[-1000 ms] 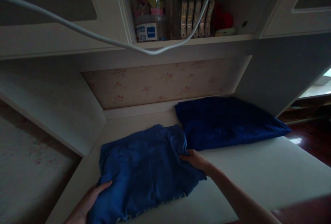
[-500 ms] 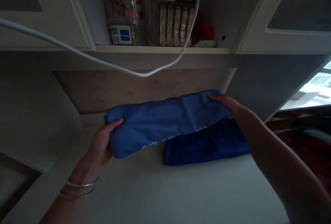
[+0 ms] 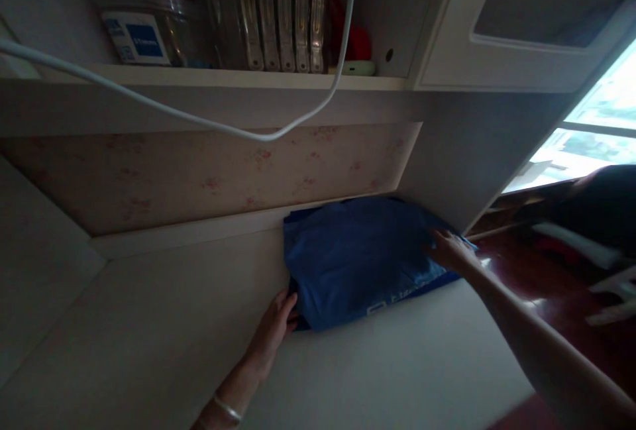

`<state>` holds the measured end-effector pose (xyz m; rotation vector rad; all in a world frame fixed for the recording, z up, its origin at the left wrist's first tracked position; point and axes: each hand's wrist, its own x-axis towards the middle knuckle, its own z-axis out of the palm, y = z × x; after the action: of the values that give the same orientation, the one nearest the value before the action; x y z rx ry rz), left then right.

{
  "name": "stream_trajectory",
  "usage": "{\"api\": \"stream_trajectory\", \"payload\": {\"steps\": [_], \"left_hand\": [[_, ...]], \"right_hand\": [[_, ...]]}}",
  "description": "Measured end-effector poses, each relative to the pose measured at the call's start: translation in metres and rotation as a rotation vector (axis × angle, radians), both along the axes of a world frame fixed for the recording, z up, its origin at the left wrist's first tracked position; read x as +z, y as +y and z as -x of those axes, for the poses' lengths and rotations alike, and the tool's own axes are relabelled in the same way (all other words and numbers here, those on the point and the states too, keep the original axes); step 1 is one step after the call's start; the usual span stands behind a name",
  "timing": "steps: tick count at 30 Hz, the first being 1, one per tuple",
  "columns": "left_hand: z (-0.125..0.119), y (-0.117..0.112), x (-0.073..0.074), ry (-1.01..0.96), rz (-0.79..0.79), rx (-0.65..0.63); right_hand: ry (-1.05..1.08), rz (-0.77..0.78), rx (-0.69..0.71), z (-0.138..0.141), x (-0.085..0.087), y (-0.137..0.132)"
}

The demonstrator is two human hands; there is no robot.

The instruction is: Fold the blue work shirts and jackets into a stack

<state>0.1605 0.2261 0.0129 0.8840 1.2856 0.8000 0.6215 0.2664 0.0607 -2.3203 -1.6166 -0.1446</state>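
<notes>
A folded blue cloth (image 3: 358, 258) with pale lettering near its front edge lies at the back right of the white desk (image 3: 199, 324), on top of a darker blue folded cloth whose edge barely shows beneath. My left hand (image 3: 275, 324) grips the stack's front left corner, fingers curled under it. Across the stack, my right hand (image 3: 450, 250) rests on the right edge, fingers pressed onto the fabric.
A shelf (image 3: 238, 75) above the desk holds a plastic jar (image 3: 144, 26), a pack of clips (image 3: 278, 16) and a red object. A white cable (image 3: 199, 122) hangs across the view. A cabinet door (image 3: 497, 26) is upper right; a window (image 3: 596, 125) glows at right.
The lighter blue cloth, held in the air half a second ago, has moved right and down onto the dark blue cloth. Both hands followed it; the view swung left and closer.
</notes>
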Motion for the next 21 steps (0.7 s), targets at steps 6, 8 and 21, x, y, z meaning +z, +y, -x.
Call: {"api": "stream_trajectory", "payload": {"steps": [6, 8, 21], "left_hand": [[0.097, -0.077, -0.047, 0.37, -0.243, 0.161], [0.13, -0.109, -0.061, 0.481, -0.254, 0.256], [0.168, -0.169, -0.05, 0.633, -0.384, 0.171]], "right_hand": [[0.066, -0.313, 0.438, 0.161, -0.094, -0.091], [0.132, -0.328, 0.55, 0.217, -0.111, -0.123], [0.103, 0.261, 0.562, 0.354, -0.103, -0.133]]}}
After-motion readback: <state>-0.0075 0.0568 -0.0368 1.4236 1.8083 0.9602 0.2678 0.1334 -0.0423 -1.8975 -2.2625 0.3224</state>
